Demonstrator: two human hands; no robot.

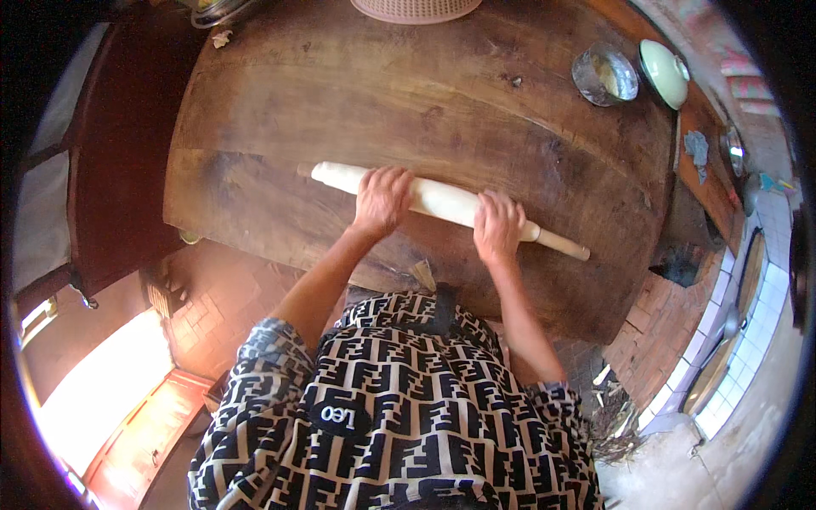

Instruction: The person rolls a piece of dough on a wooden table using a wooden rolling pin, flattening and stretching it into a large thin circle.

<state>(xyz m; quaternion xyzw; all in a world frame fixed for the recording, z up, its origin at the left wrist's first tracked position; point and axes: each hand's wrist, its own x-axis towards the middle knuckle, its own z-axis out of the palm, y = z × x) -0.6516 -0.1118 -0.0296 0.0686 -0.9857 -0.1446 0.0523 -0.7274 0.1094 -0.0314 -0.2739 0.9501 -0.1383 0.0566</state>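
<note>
A sheet of pale dough (443,200) is wrapped around a wooden rolling pin (563,244), whose bare ends stick out on both sides. The roll lies slantwise on a dark wooden table (306,102), its right end closer to my body. My left hand (384,201) curls over the dough left of its middle. Over its right part bends my right hand (499,223), fingers on the far side. The pin's middle is hidden inside the dough.
At the table's far right stand a metal pot (604,75) with pale contents and a light green bowl (664,74). A pink woven basket (415,9) sits at the far edge. A small pale flat scrap (422,274) lies near my waist. Sticks (615,417) lie on the floor at right.
</note>
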